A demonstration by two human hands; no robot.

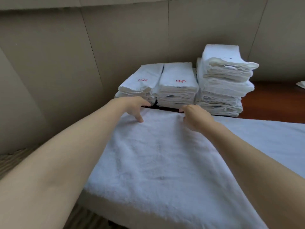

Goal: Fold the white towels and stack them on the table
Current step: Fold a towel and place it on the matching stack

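A white towel [158, 154] lies spread flat over the table, its far edge just short of the stacks. My left hand [134, 108] grips the towel's far left corner, thumb on top of the cloth. My right hand [194, 117] pinches the far edge a little right of centre, fingers curled round it. Behind them stand three piles of folded white towels: a low left stack [142, 83] and a middle stack [178, 85], both with red embroidery on top, and a taller right stack [222, 80].
The dark wooden table [274, 103] shows bare at the back right, where a small white object [301, 84] sits at the frame edge. Beige padded wall panels [82, 47] rise directly behind the stacks. Striped carpet [14, 159] lies to the left below.
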